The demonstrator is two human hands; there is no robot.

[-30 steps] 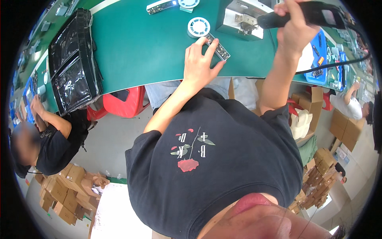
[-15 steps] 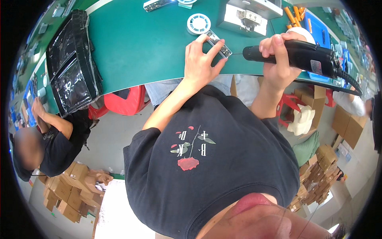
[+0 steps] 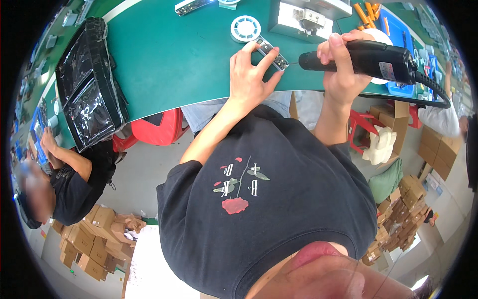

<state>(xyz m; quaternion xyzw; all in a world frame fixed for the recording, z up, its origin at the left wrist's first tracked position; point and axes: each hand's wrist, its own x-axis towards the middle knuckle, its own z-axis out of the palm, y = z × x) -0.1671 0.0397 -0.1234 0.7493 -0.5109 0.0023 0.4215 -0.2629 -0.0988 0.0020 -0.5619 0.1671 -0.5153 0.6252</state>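
Note:
A small handheld fan with a round white head [image 3: 245, 28] and an opened, narrow body [image 3: 269, 50] lies on the green table. Circuitry shows inside the body. My left hand [image 3: 247, 72] is closed on this body, thumb and fingers pinching its sides near the lower end. In my right hand [image 3: 343, 67] is a black electric screwdriver [image 3: 378, 60], held nearly level, with fingers wrapped round it. Its thin bit points left and reaches the lower end of the fan body; whether it touches a screw is too small to tell.
A metal device [image 3: 311, 22] stands behind the screwdriver. Orange handles [image 3: 366, 15] and a blue tray [image 3: 398, 40] lie at the far right. A black plastic-wrapped bag [image 3: 92, 84] sits on the left. Another fan part [image 3: 191, 7] lies at the back. A co-worker [image 3: 69, 169] sits at left.
The screwdriver and my right hand have shifted slightly up and left, and the tool has rolled a little. My left hand keeps its hold on the fan.

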